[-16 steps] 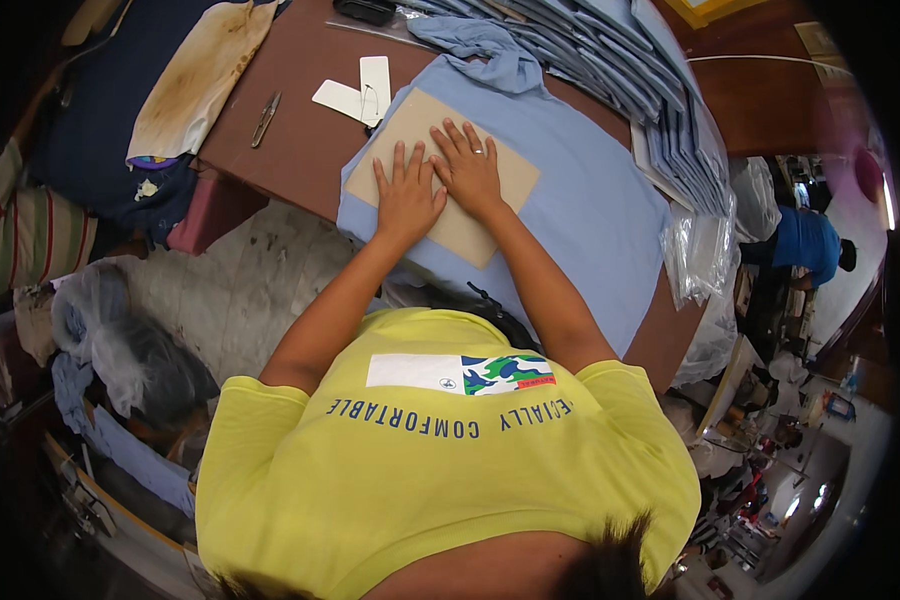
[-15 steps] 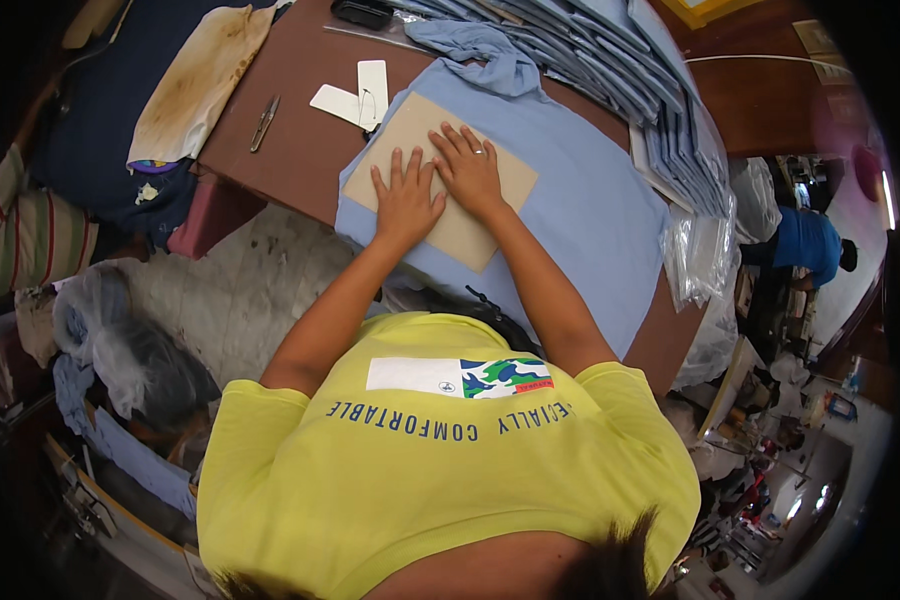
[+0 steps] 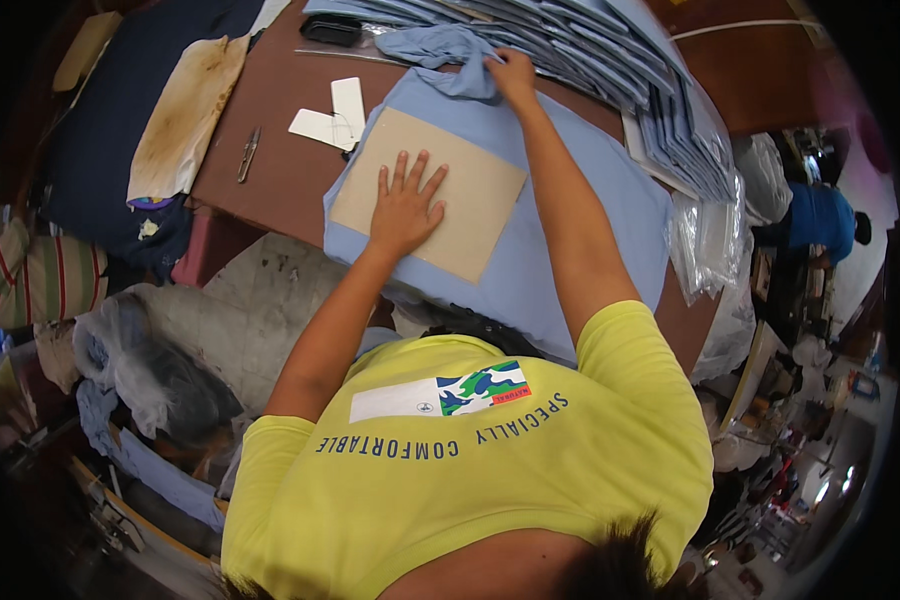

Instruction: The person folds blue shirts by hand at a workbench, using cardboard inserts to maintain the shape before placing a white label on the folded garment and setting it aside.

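Pinched in my right hand [image 3: 512,72] is a bunched fold of the light blue garment [image 3: 580,225], gathered up at its far edge so the cloth rumples into soft creases there. My left hand [image 3: 406,205] lies flat with its fingers [image 3: 408,172] spread wide, holding nothing, palm pressed down on a tan cardboard sheet [image 3: 475,195]. That sheet is a plain rectangle, matte and stiff-looking, with clean straight edges, and it rests on top of the garment, near its middle.

The garment is spread over the brown wooden table [image 3: 270,110] in front of me, smooth and flat apart from the fold I have gathered; it looks like thin woven cotton, pale blue, without any pattern. Its near edge hangs over the table edge towards my yellow shirt [image 3: 470,490].

Beyond my right hand, a long row of folded blue garments [image 3: 610,50] overlaps like shingles along the far side of the table, each with a crisp folded edge. Clear plastic bags [image 3: 710,240] lie crinkled and glossy at the right end of the table. Just left of the garment are two small white cards [image 3: 332,115], flat and rectangular, one overlapping the other. Further left lie small metal thread snips [image 3: 247,155], and past them a stained cream cloth pad [image 3: 185,115] resting on dark navy fabric [image 3: 80,160].
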The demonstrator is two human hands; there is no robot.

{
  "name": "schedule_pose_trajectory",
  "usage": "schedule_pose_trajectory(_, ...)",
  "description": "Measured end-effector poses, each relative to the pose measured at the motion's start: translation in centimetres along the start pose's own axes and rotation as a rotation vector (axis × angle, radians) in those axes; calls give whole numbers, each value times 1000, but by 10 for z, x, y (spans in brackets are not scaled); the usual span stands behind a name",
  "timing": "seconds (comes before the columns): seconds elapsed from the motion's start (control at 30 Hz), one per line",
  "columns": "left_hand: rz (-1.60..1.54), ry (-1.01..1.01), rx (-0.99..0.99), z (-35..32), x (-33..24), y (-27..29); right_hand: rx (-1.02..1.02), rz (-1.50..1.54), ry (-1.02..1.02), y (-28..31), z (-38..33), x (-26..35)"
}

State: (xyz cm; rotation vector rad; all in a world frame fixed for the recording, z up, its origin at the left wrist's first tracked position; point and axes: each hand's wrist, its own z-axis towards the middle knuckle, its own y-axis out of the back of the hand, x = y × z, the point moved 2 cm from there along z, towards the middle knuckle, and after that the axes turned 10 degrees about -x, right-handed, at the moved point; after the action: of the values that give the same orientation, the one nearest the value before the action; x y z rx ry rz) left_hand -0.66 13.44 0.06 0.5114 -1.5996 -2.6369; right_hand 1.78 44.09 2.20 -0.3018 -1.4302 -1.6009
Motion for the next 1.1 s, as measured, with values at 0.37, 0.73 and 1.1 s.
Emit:
schedule_pose_trajectory(0.37, 316, -354, -119, -13, 11, -18, 369, 155, 115, 154, -208, -20)
schedule_pose_trajectory(0.73, 108, -266, -51, -3, 19, -32, -396, -751, 241, 286, -207, -103)
schedule_pose_trajectory(1.1, 53, -287, -29, -2, 16, -37, -647, -679, -734, 332, -360, -173)
